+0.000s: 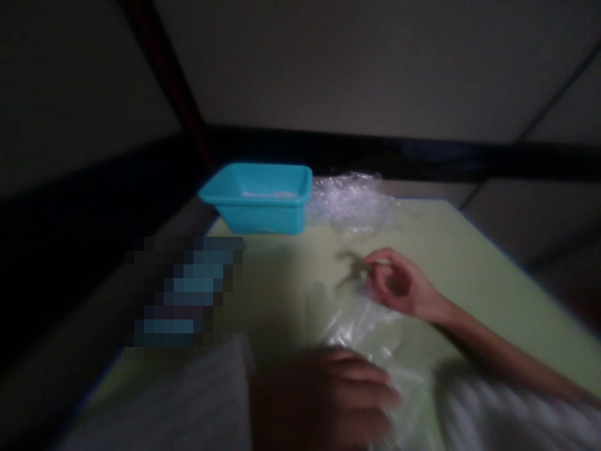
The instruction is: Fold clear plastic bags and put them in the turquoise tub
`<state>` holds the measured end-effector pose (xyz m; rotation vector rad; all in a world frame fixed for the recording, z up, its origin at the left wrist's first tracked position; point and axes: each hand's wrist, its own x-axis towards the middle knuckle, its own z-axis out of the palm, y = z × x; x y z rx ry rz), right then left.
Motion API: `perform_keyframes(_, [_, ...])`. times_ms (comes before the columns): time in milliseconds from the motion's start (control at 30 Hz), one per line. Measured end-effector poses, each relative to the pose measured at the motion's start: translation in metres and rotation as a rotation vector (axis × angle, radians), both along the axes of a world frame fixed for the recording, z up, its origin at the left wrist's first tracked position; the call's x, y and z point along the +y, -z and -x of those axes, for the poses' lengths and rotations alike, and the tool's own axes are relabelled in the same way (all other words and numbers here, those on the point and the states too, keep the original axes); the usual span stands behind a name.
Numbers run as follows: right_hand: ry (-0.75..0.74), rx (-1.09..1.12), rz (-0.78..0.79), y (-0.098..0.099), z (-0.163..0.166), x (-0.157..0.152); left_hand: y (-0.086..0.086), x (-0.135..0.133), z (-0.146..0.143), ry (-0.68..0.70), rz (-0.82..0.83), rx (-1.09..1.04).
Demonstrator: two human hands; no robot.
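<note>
My right hand (399, 285) hovers over the pale green table (469, 250), its thumb and fingers pinched on a small thin greenish piece (354, 269) that sticks out to the left. My left hand (328, 391) is low in the picture, dark and blurred, resting at the near edge of a clear plastic bag (370, 338) that lies flat between the two hands. Its fingers are smeared, so I cannot make out their pose. Both forearms wear light sleeves.
A turquoise plastic tub (258, 197) stands at the table's far left, with something pale inside. A crumpled clear plastic bag (352, 200) lies to its right. A pixelated patch covers the table's left edge. The room is dim.
</note>
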<state>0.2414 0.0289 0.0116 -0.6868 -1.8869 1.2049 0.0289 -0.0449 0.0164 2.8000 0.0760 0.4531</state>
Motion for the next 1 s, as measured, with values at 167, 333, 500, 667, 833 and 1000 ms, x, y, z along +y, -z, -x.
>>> perform_keyframes(167, [-0.029,-0.121,0.032,-0.016,-0.014,0.004,0.000,0.001,0.000,0.004,-0.005,0.013])
perform_keyframes(333, [0.172,-0.240,-0.199,-0.022,-0.031,0.016,0.001,-0.001,0.000,0.000,0.001,0.003])
perform_keyframes(500, [0.509,-0.578,-0.808,-0.008,-0.039,0.028,0.002,-0.001,0.000,0.005,-0.016,0.011])
perform_keyframes(667, [0.606,-0.485,-0.909,-0.007,-0.031,0.020,0.003,-0.002,0.000,-0.023,-0.012,-0.008])
perform_keyframes(833, [0.354,-0.432,-0.842,-0.014,-0.015,0.001,0.004,-0.001,0.001,-0.033,0.020,-0.085])
perform_keyframes(1000, [0.281,-0.464,-0.783,-0.010,-0.011,0.000,0.005,-0.001,0.001,-0.052,0.034,-0.147])
